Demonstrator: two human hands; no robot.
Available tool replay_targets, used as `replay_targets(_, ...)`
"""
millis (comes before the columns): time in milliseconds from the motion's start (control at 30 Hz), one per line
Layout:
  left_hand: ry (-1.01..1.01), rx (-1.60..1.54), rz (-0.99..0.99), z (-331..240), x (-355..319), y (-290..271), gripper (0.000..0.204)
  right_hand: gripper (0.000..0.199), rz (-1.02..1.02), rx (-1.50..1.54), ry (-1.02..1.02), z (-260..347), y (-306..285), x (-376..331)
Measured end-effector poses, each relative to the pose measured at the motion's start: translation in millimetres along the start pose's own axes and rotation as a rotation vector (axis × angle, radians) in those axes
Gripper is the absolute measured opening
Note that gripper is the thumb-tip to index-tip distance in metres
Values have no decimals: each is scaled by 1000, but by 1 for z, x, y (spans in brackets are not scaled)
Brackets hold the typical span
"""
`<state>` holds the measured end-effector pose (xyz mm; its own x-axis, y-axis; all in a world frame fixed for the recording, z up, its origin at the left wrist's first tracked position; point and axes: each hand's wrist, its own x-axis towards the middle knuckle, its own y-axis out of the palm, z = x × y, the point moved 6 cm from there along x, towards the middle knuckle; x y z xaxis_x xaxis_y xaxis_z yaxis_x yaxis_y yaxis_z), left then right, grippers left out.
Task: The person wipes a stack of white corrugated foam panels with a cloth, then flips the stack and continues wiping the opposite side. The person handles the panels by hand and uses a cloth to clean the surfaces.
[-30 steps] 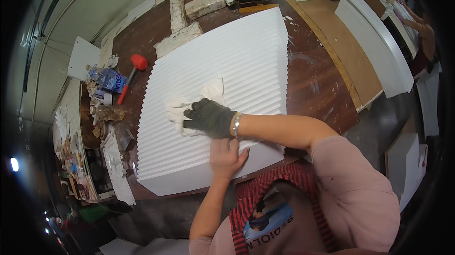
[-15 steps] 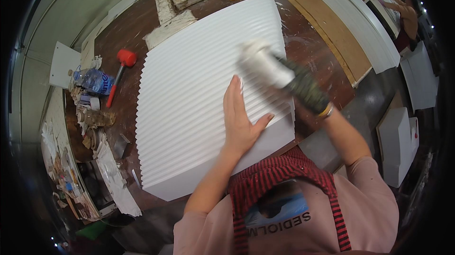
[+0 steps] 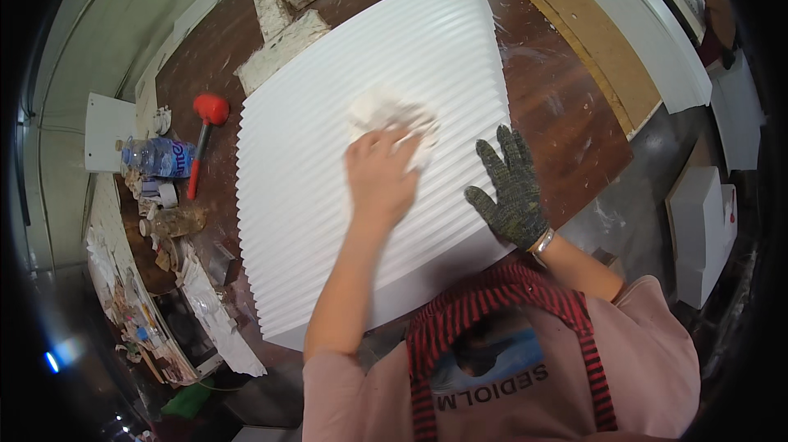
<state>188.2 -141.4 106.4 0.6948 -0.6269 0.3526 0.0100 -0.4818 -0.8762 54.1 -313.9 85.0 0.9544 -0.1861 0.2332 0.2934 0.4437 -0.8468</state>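
Observation:
A large white panel with a ridged, wavy face point(image 3: 320, 220) lies on the dark brown table. My bare left hand point(image 3: 382, 173) is on its middle, its fingers closed on a crumpled white cloth point(image 3: 379, 109) pressed against the ridges; motion blurs the cloth. My right hand point(image 3: 513, 192), in a dark green-grey knit glove, rests on the panel's right edge with its fingers spread and nothing held.
A red rubber mallet point(image 3: 211, 111) and a plastic bottle point(image 3: 160, 156) are left of the panel. Plaster-caked bars point(image 3: 283, 44) lie beyond it. Brown board point(image 3: 603, 40) and white panels point(image 3: 644, 19) are at right, with a person point(image 3: 714, 11) at far right.
The white cloth has passed from my gloved right hand to my left hand and moved left on the panel. My right hand has come down to rest open on the panel's right edge.

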Motion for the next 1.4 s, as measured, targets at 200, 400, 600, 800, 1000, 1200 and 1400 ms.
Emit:
replay_targets(200, -295, 362, 23, 124, -146, -113, 29, 67, -70, 74, -41, -3, -4, 6)
replay_targets(400, -410, -49, -46, 102, -113, -67, 52, 61, -128, 94, -42, -3, -4, 2)
replay_targets(600, 123, -429, 36, -40, 88, 69, 47, 60, -123, 80, -22, -3, -5, 2)
replay_targets(800, 217, -937, -243, -110, 187, 53, 29, 58, -83, 51, 39, -3, -6, 2)
replay_targets(1000, -419, -805, -482, 93, 120, -50, 30, 57, -170, 73, -26, 1, -13, 2)
replay_targets(1200, -558, 287, -82, 153, 93, 4, 48, 54, -198, 114, -17, -1, -20, 4)
replay_targets(1400, -211, -105, -78, 40, 230, 122, 49, 53, -143, 201, 16, -12, -13, 5)
